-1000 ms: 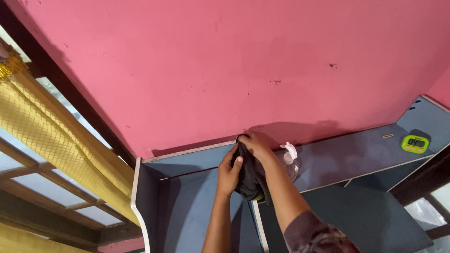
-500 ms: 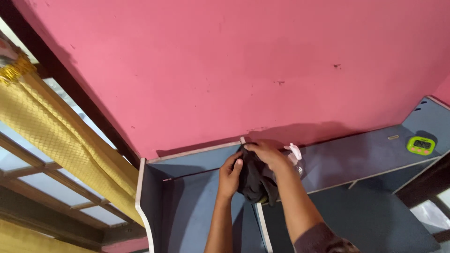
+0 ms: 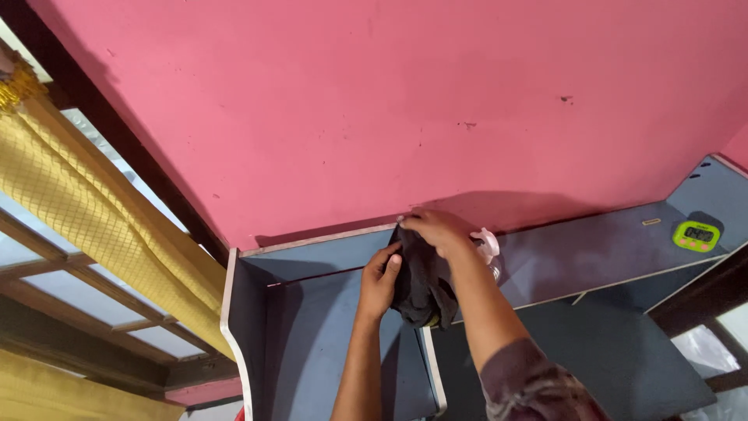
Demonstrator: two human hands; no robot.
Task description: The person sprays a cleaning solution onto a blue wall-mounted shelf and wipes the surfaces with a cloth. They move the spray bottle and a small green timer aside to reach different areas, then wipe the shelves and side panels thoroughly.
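Both hands meet on a dark grey cloth (image 3: 419,277) bunched at the top edge of a grey-blue shelf unit (image 3: 327,343); the left hand (image 3: 380,279) grips the cloth's left side with the thumb laid over it; the right hand (image 3: 438,231) presses down on the cloth's upper end, close against the pink wall (image 3: 389,101); a clear spray bottle with a white trigger head (image 3: 486,246) stands on the shelf top just behind the right wrist, partly hidden; a small green digital timer (image 3: 695,235) lies on the same shelf top, well apart at far right; a yellow curtain (image 3: 86,226) hangs before the window at left.
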